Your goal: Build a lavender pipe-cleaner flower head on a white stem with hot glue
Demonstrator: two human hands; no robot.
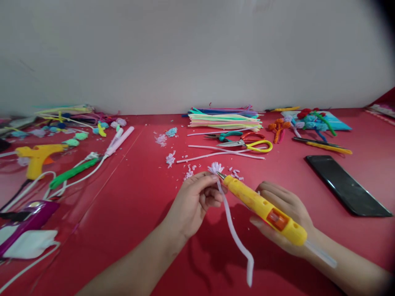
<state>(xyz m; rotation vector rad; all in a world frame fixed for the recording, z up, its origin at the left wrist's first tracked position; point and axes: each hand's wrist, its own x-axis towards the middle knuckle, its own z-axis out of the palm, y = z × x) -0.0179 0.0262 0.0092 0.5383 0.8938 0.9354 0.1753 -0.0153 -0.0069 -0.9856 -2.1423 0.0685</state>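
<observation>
A: Hands?
B: Left hand (196, 197) pinches a fuzzy lilac stem (230, 222) right under its tufted head (215, 167). Right hand (285, 207) is wrapped round a yellow glue gun (256, 197). Trigger finger hidden, can't tell if it's squeezing.

A: Where, relative to the scissors (237, 143)?
B: Left of the scissors and nearer the wearer, held above the red worktop (123, 238).

A: Why pinch so high?
B: Likely to steady the head at the nozzle (221, 175). Stem looks bendy; a low grip would probably let it flop. Gun slants in at the tuft's base, I'd guess for access with fingers clear of hot metal. Tip contact: can't tell.

A: And the kit?
B: Pliers (228, 135) just beyond the scissors, bundle of coloured stems (224, 120) behind that. Probably parked within reach, leaving working room on the scissors' near side.

A: Looks of the piece?
B: Head: rounded spray of short pale lilac bits, packed, splaying outward. Stem: one long thin rod, hangs in a curve, kinked near the free end. No glue I can make out. Matching lilac clippings (236, 174) lie nearer the wearer than the scissors.
</observation>
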